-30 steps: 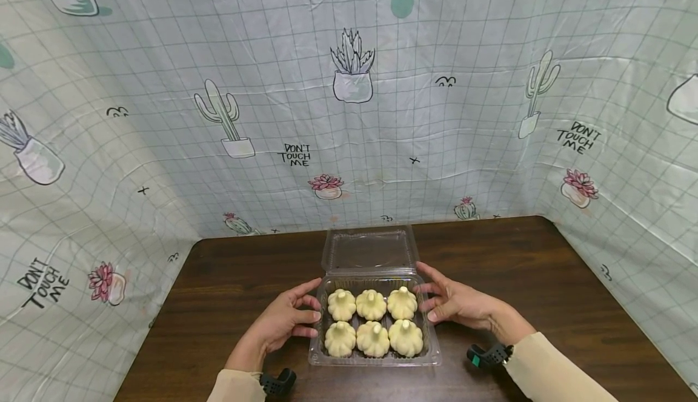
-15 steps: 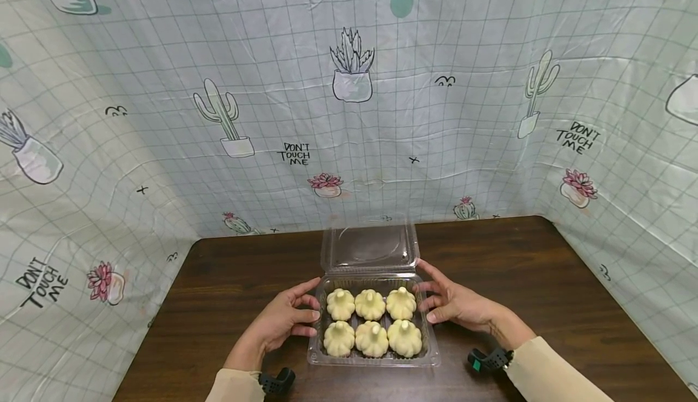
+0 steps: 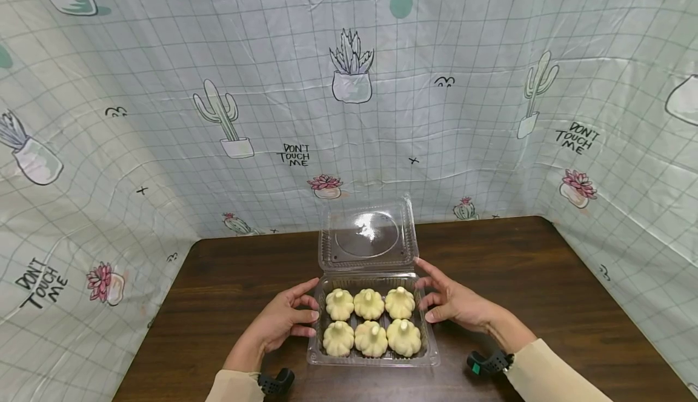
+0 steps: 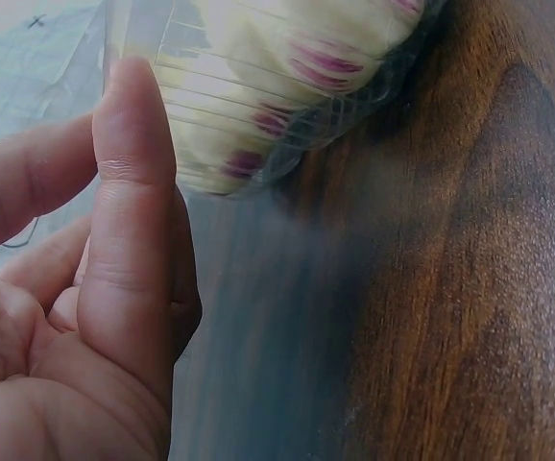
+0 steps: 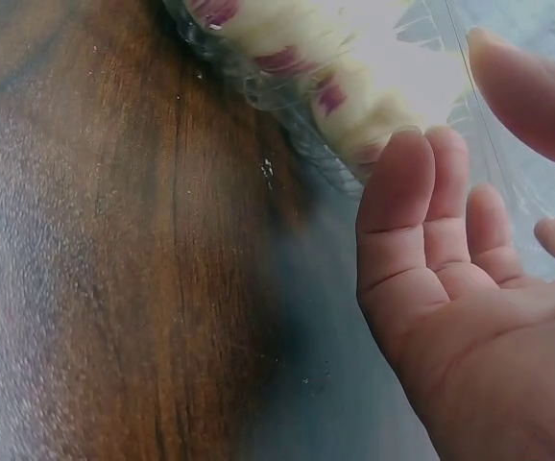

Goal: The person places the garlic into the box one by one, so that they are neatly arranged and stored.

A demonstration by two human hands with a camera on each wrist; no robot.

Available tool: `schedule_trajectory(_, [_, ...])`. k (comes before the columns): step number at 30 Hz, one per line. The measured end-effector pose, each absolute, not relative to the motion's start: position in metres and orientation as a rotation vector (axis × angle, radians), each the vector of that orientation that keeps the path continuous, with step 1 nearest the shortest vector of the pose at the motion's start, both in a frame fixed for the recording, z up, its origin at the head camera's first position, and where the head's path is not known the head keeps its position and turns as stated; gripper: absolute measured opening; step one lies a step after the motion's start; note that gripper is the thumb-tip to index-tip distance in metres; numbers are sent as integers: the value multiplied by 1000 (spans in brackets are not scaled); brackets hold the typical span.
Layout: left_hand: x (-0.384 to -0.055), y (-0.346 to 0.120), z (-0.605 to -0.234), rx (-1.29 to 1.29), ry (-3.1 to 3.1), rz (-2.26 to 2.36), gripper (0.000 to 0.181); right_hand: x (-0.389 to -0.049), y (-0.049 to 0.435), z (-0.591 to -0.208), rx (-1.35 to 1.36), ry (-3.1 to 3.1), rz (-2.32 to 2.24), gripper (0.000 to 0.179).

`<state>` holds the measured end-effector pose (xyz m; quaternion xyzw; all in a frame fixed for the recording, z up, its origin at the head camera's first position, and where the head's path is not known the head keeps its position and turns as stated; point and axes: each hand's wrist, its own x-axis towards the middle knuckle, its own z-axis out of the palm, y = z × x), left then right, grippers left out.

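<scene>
A clear plastic clamshell box sits on the table, holding several pale garlic bulbs in two rows. Its hinged lid leans upward and back behind the tray. My left hand rests its fingertips at the box's left side. On the opposite side, my right hand has its fingertips along the wall, the index finger reaching the lid's near right corner. Purple-streaked garlic shows through the ribbed wall beyond the thumb in the left wrist view. Relaxed, spread fingers meet the box in the right wrist view.
The dark wood table extends around the box. A grid-patterned curtain with printed cacti and lettering encloses its back and both sides. Black wristbands circle both wrists below beige sleeves.
The lid has swung upward from lying low at the back to a steeper tilt. Both hands stay at the box's sides, and the garlic keeps its place.
</scene>
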<state>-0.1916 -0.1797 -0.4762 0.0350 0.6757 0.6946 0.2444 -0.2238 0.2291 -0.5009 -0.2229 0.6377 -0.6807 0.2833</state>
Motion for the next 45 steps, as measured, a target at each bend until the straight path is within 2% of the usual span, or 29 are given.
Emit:
schedule_trajectory(33, [-191, -180, -476, 90, 1807, 1912, 82, -220, 230, -508, -565, 1681, -1887, 95])
schedule_trajectory(45, [-189, -182, -478, 83, 1812, 1917, 82, -220, 233, -508, -559, 1684, -1861, 71])
